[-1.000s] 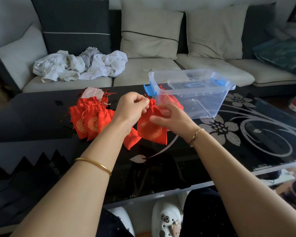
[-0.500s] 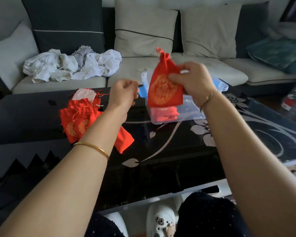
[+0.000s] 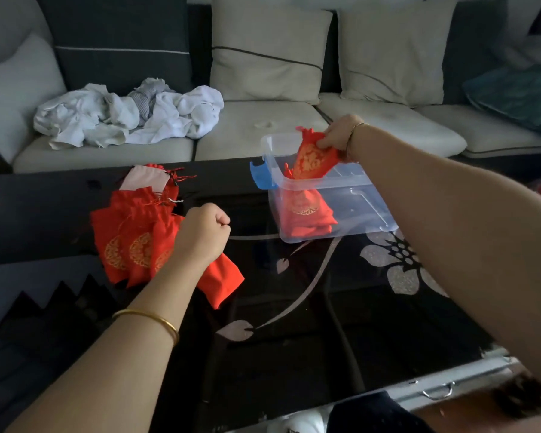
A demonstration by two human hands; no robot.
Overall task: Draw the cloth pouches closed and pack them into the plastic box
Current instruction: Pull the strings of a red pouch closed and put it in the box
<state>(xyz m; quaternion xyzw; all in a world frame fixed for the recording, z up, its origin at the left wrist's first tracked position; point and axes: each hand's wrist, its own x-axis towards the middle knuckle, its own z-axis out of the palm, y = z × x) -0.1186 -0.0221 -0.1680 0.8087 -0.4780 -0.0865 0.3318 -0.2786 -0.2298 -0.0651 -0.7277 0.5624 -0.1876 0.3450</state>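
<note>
Pinching pouch (image 3: 313, 162) over box (image 3: 367, 210) w/ right hand (image 3: 336, 137), left hand (image 3: 203, 233) fisted, empty, part-hiding pile (image 3: 127, 235)

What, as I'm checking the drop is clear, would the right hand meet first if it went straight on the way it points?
Probably the packed pouches lying in the plastic box: the right hand points down into it, and the pouch it grips would touch them first. Depth is unclear.

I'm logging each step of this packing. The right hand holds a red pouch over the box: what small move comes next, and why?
Probably lower the right hand slightly and release: its pouch, neck gathered, hangs in the open top of the plastic box, above the packed pouches.
</note>
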